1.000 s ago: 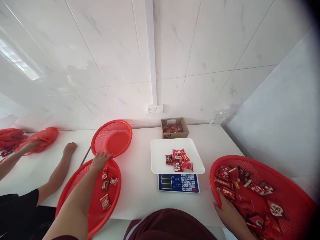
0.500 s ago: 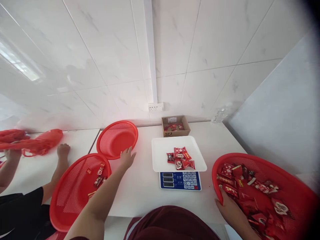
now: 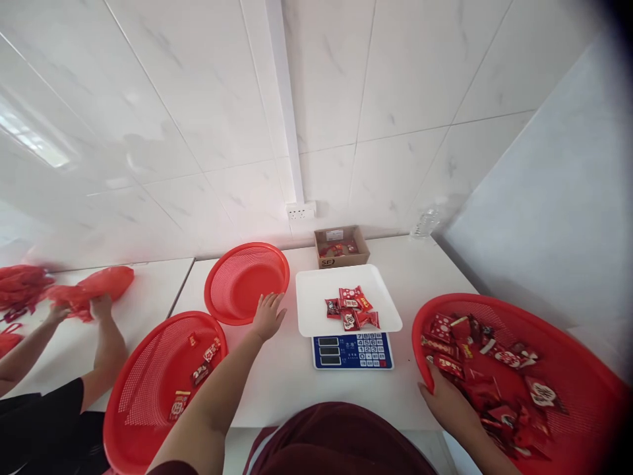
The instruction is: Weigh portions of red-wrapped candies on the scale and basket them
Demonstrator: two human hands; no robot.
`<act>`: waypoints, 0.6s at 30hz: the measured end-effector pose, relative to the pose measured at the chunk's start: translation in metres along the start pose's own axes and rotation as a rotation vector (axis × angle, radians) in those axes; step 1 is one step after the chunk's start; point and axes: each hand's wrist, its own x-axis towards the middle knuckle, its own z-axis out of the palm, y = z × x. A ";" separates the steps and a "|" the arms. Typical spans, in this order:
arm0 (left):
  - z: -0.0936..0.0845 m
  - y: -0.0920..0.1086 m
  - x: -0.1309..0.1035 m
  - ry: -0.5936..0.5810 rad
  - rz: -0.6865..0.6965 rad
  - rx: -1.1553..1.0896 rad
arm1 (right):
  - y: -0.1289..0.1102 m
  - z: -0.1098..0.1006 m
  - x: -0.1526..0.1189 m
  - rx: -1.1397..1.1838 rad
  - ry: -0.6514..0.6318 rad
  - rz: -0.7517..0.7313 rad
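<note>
My left hand point(image 3: 268, 315) rests with fingers spread against the near right rim of an empty red mesh basket point(image 3: 232, 300). My right hand point(image 3: 445, 402) grips the near left rim of a large red basket point(image 3: 578, 396) filled with several red candy packets. Between them stands a digital scale point(image 3: 352, 350) whose white tray point(image 3: 316, 310) carries a small heap of red candies point(image 3: 352, 310). A third red basket point(image 3: 143, 389) at the front left holds a few candies.
A small cardboard box point(image 3: 341, 247) with candies sits against the tiled wall behind the scale. At the left, another person's two hands point(image 3: 101, 307) handle red mesh bags point(image 3: 99, 284) on the adjoining table. A wall socket point(image 3: 301, 211) is above the box.
My left hand left the front left basket and moved right to the rim of the empty basket, which shifted right toward the scale. The other person's hands came together on the red bags.
</note>
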 end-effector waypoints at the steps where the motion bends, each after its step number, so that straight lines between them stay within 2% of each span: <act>1: -0.002 -0.003 -0.002 -0.002 0.022 0.004 | 0.000 0.000 0.000 0.008 0.003 -0.002; 5: -0.005 -0.009 -0.009 0.009 0.078 0.037 | 0.002 0.002 0.000 0.040 0.020 -0.004; 8: -0.005 0.005 -0.010 0.046 0.110 0.064 | 0.002 0.002 0.000 0.052 0.023 0.014; 11: -0.002 0.041 -0.003 0.018 0.195 0.031 | 0.000 -0.001 0.000 0.051 -0.004 0.024; 14: 0.005 0.087 0.012 -0.090 0.280 -0.062 | -0.002 -0.004 -0.001 0.048 -0.067 0.038; 16: 0.013 0.113 0.024 -0.168 0.280 -0.124 | -0.003 -0.005 -0.002 0.052 -0.086 0.045; 18: 0.023 0.131 0.036 -0.213 0.255 -0.159 | -0.003 -0.005 -0.002 0.058 -0.076 0.040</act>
